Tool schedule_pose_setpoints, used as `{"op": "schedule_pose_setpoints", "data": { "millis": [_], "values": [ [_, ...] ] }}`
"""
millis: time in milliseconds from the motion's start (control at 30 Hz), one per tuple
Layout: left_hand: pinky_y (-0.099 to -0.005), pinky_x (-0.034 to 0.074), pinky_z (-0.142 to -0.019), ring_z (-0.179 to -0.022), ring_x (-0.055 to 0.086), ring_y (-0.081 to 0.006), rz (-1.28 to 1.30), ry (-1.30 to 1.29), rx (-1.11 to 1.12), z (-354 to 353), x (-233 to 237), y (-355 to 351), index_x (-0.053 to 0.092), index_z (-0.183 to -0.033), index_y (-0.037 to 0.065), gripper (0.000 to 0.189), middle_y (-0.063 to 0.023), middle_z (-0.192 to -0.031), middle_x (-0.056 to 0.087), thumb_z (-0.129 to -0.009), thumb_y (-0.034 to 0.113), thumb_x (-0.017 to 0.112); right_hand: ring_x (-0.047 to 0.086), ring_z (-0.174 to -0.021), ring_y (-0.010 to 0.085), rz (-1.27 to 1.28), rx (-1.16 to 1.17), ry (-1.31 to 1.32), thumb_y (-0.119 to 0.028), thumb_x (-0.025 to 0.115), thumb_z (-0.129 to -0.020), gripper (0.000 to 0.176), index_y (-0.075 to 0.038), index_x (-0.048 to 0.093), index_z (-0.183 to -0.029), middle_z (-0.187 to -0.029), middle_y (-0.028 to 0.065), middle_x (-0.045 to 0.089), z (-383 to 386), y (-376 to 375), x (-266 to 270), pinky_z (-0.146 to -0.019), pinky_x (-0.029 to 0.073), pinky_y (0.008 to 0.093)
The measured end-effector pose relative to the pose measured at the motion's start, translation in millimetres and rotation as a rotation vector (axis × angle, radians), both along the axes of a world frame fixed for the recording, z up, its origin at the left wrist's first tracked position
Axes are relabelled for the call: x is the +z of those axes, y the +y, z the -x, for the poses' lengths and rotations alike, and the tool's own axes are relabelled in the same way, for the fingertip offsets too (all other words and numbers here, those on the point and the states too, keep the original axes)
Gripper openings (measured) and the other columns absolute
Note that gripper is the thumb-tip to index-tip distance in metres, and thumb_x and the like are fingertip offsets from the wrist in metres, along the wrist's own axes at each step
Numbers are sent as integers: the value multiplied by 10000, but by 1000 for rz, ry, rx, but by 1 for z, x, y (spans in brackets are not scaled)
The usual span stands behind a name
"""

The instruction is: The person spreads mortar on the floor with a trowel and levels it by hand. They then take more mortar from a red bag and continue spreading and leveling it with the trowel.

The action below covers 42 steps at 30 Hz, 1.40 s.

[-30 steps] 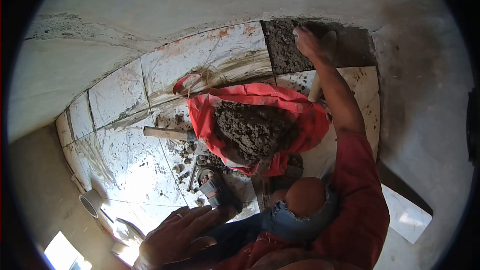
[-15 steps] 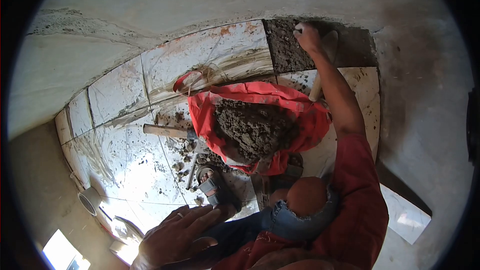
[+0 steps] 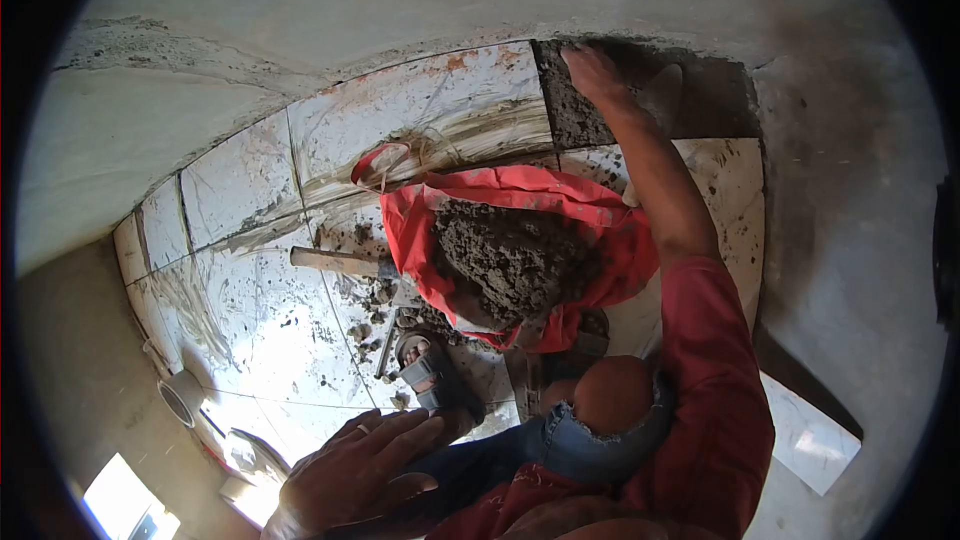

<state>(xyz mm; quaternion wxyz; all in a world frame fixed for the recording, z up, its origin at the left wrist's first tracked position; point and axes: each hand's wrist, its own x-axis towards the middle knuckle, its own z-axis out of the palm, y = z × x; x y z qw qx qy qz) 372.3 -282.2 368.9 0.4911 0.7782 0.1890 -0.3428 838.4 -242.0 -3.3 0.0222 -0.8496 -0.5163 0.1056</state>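
My right hand (image 3: 592,72) is at the top, over the dark mortar bed (image 3: 575,118) by the wall. Its fingers are curled together, and what they may hold is hidden. Beside that wrist lies a trowel (image 3: 662,95), its handle partly behind my forearm. My left hand (image 3: 365,465) rests at the lower left near my knee, fingers spread, with a ring on one finger and nothing held. Between my feet and the wall, a red sack (image 3: 500,178) lies open around a heap of wet mortar (image 3: 510,255).
White floor tiles (image 3: 240,175) smeared with mortar run along the wall. A hammer (image 3: 340,261) with a wooden handle lies left of the sack, near a thin metal bar (image 3: 386,345). A loose tile (image 3: 805,430) stands at the right; a round container (image 3: 181,400) is at the lower left.
My right hand has moved left over the mortar bed, towards the tile edge, and my forearm now covers more of the trowel handle. My left hand has stayed in place.
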Motion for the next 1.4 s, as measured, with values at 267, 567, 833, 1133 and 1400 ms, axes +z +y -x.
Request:
{"op": "schedule_pose_setpoints", "data": {
  "millis": [267, 567, 833, 1133, 1400],
  "values": [
    [-449, 383, -945, -1144, 471, -366, -13, -61, -3, 2, -2, 1, 396, -1297, 65, 558, -171, -1278, 466, -867, 376, 565, 649, -810, 250, -348, -247, 670, -159, 622, -800, 134, -48, 645, -873, -896, 125, 653, 30, -24, 68, -680, 514, 337],
    [-424, 356, -989, -1156, 448, -362, 12, -59, -60, -8, -9, 2, 368, -1332, 84, 561, -169, -1306, 435, -900, 426, 468, 588, -731, 264, -294, 714, 1383, -169, 578, -836, 176, -14, 605, -914, -827, 132, 594, 291, -73, 122, -688, 464, 351],
    [-444, 372, -951, -1161, 463, -348, 43, -51, -20, 6, -5, -3, 393, -1313, 86, 567, -175, -1285, 461, -862, 383, 564, 556, -1003, 355, -274, 89, 121, 0, 416, -805, 289, 20, 578, -1044, -1028, 237, 591, 49, 8, 23, -897, 435, 424],
    [-442, 365, -981, -1175, 453, -354, -6, 11, 30, 0, -2, -1, 411, -1301, 83, 556, -169, -1290, 458, -867, 403, 548, 575, -953, 351, -288, 78, 59, -81, 526, -811, 210, -59, 606, -1004, -993, 158, 624, -4, 9, -20, -830, 452, 426],
    [-430, 377, -965, -1156, 463, -358, 36, -71, -13, -1, -5, 3, 389, -1311, 60, 574, -169, -1294, 452, -876, 409, 526, 562, -897, 389, -250, 172, 87, -31, 534, -773, 153, -14, 566, -922, -965, 210, 594, -9, -51, 17, -772, 446, 461]
  ]
}}
